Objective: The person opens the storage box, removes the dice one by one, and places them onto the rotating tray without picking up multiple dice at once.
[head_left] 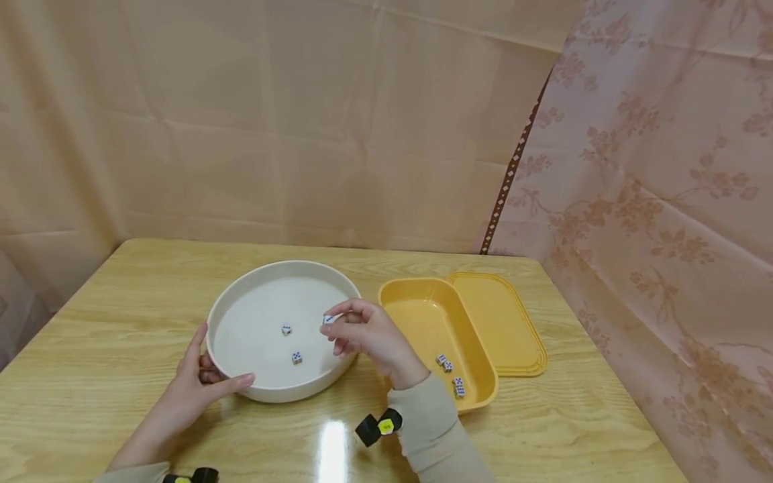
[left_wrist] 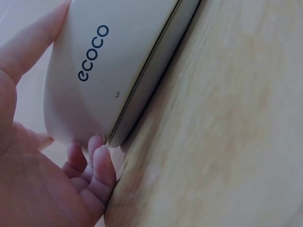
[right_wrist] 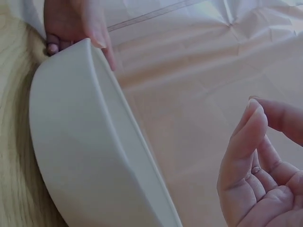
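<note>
A round white tray [head_left: 284, 394] stands on the table with two white dice with blue pips, one die [head_left: 286, 330] farther back and another die [head_left: 296, 358] nearer. My left hand [head_left: 187, 389] grips the tray's left side, thumb at the near rim and fingers against the outer wall. Over the tray's right part, my right hand [head_left: 383, 345] pinches a die [head_left: 328, 320] between thumb and fingertips. In the right wrist view the fingertips meet and hide that die. The left wrist view shows the tray's wall [left_wrist: 102, 56] with "ecoco" printed on it.
Right of the tray sits a yellow rectangular container [head_left: 423, 322] with several dice [head_left: 447, 366] at its near end. Its flat yellow lid [head_left: 501, 325] lies beside it, farther right. Curtains [head_left: 314, 134] hang behind the wooden table [head_left: 109, 322].
</note>
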### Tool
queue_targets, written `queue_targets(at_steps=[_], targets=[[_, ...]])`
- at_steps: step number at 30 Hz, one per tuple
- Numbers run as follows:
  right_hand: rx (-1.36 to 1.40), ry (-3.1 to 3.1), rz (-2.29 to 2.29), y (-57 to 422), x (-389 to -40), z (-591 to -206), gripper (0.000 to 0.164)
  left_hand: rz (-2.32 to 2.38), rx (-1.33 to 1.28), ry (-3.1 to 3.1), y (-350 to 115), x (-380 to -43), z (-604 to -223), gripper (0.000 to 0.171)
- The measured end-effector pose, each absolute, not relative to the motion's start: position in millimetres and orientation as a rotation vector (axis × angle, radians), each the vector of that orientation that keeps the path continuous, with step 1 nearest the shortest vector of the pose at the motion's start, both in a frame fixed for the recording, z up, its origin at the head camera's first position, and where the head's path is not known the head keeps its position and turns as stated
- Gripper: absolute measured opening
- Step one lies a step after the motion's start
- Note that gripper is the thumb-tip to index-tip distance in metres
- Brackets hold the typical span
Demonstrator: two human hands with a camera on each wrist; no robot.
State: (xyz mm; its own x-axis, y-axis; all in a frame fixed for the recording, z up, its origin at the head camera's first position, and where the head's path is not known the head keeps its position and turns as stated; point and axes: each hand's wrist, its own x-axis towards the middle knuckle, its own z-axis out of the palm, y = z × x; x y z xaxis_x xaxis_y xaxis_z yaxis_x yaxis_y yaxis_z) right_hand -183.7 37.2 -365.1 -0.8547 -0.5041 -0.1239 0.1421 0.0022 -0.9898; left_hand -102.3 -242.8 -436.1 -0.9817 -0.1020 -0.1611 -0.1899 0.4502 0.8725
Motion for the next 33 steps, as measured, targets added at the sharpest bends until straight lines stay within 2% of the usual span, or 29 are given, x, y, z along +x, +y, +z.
queue_targets(at_steps=[7, 33], targets=[[-0.404, 1.890, -1.809, 35.3, -185.1, -357.7, 0.025, 1.585, -0.252, 2.609, -243.0, -102.2, -436.9, 0.124], [-0.450, 2.048, -1.544, 23.7, -207.2, -330.2, 0.020, 1.621, -0.230, 2.592, -243.1, -101.9, -438.2, 0.122]])
